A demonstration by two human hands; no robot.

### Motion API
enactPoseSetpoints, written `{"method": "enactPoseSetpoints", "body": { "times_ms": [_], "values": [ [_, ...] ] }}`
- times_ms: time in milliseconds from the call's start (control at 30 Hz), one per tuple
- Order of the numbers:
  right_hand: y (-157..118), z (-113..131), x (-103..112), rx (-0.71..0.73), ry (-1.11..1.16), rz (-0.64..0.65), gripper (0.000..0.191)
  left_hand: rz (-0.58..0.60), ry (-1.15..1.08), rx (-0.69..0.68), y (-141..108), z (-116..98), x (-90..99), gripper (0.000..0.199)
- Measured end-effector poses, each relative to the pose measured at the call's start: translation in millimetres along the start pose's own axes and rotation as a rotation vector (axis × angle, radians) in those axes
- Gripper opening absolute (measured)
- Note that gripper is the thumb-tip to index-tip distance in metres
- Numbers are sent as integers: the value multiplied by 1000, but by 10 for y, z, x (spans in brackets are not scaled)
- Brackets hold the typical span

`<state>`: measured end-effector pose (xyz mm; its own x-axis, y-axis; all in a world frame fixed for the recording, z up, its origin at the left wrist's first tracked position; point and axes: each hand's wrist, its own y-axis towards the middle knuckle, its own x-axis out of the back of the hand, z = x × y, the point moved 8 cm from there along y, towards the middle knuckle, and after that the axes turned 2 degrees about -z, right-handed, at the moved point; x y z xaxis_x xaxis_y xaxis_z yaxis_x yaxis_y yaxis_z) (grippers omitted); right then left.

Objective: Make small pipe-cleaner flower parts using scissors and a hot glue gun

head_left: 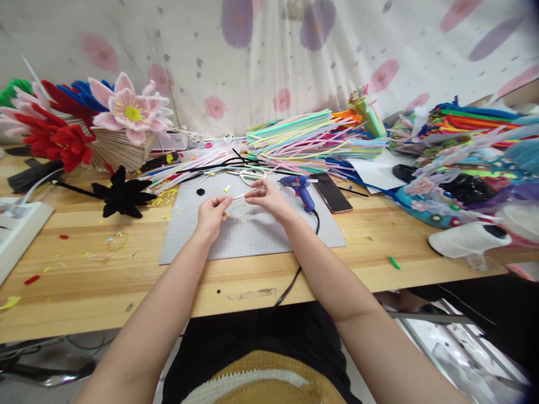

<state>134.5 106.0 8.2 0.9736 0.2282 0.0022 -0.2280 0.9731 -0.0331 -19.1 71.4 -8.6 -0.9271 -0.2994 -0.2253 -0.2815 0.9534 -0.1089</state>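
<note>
Over the grey mat [252,244], my left hand [211,217] pinches a thin white stick-like piece [238,196]. Its other end meets the bent fingertips of my right hand [269,200], which seem closed on it. The piece is too small to name more exactly. Right behind my right hand lie scissors with pale handles [251,174]. A blue hot glue gun [300,188] rests to the right on the mat. Thin yellowish bits [240,217] lie under my hands, and a small black disc [200,192] sits to the left.
A black fuzzy flower [120,193] lies left, before pink and red flowers [130,109]. Pipe cleaners [303,137] are piled behind the mat. A phone [330,192] lies right of the glue gun, whose cord [295,276] hangs over the front edge. A power strip [25,235] stands far left.
</note>
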Motion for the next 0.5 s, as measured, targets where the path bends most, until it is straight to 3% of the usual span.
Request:
{"method": "enactPoseSetpoints", "body": {
  "times_ms": [100,300,500],
  "values": [
    [21,-8,115,50,-96,6,34,39,46,-34,-4,-40,-24,26],
    [-8,-160,-95,174,-465,152,35,29,163,-40,25,14,11,24],
    [26,-183,-83,220,-611,64,25,-33,294,-83,41,-107,82,22]
  ]
}}
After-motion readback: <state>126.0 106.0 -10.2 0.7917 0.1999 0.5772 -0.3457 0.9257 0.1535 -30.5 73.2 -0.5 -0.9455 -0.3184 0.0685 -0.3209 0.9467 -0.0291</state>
